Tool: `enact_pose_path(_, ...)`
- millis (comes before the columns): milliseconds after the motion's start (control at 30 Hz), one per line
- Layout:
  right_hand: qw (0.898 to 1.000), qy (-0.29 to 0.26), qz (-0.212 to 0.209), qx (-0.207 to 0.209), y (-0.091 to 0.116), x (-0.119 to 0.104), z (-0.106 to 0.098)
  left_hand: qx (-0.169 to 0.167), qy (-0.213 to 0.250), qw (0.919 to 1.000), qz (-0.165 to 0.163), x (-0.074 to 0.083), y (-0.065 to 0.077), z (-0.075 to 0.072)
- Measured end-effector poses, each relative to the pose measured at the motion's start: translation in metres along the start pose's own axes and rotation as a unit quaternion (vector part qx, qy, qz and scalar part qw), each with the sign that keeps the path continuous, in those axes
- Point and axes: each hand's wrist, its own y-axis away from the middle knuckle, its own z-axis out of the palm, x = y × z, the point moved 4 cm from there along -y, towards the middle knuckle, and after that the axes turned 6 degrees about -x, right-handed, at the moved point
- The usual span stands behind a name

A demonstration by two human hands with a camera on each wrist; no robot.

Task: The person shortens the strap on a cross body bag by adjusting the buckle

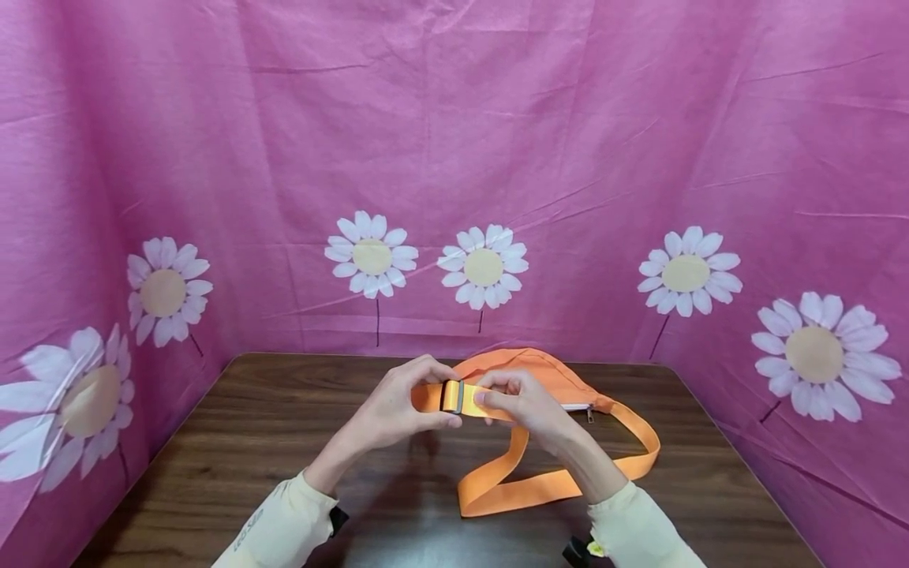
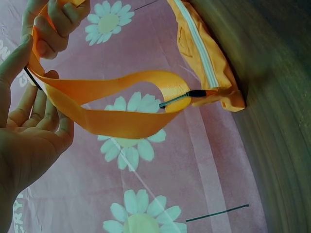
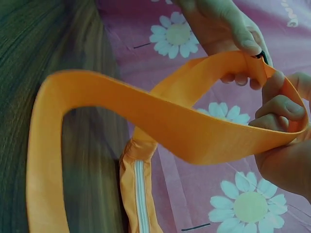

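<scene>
Buckle [image 1: 460,397] sits pinched in the left hand [image 1: 392,401]; the right hand [image 1: 531,404] pinches orange strap [image 1: 525,493] at three o'clock. Tabletop [image 1: 270,442] opens toward eight o'clock, its far edge at twelve.

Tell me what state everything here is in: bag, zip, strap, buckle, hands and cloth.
Bag: resting on the table, rumpled.
Zip: looks closed along the part in view.
Strap: threaded through the buckle, loosely looped.
Buckle: held up off the table.
Left hand: gripping the buckle.
Right hand: pinching the strap.
Cloth: hanging, creased.
</scene>
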Motion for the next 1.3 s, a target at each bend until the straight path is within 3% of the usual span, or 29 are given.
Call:
enact_pose_path(333, 1.0, -0.016, -0.001, -0.013, 0.001, 0.0, 0.003, -0.009, 0.022, 0.9997, 0.006, 0.0, -0.001, 0.003)
enact_pose_path(433, 1.0, -0.009, -0.006, -0.015, 0.0, 0.002, 0.006, -0.018, 0.035, 0.9992, 0.004, 0.013, -0.001, 0.003)
enact_pose_path(567, 1.0, -0.01, -0.009, -0.02, -0.002, 0.004, 0.007, -0.014, 0.044, 0.9989, 0.009, 0.016, -0.002, 0.005)
enact_pose_path(667, 0.999, -0.02, -0.005, -0.025, -0.002, 0.004, 0.005, -0.008, 0.043, 0.9988, 0.023, 0.006, -0.001, 0.006)
enact_pose_path(800, 0.999, -0.026, 0.004, -0.027, 0.0, 0.004, 0.0, 0.001, 0.044, 0.9986, 0.03, 0.004, -0.001, 0.003)
enact_pose_path(967, 0.999, -0.04, 0.011, -0.026, 0.003, 0.003, -0.006, 0.023, 0.053, 0.9983, 0.01, 0.004, 0.001, -0.003)
enact_pose_path(1300, 0.997, -0.059, -0.023, -0.041, 0.001, -0.002, -0.002, 0.01, 0.076, 0.9969, -0.019, 0.003, 0.0, 0.002)
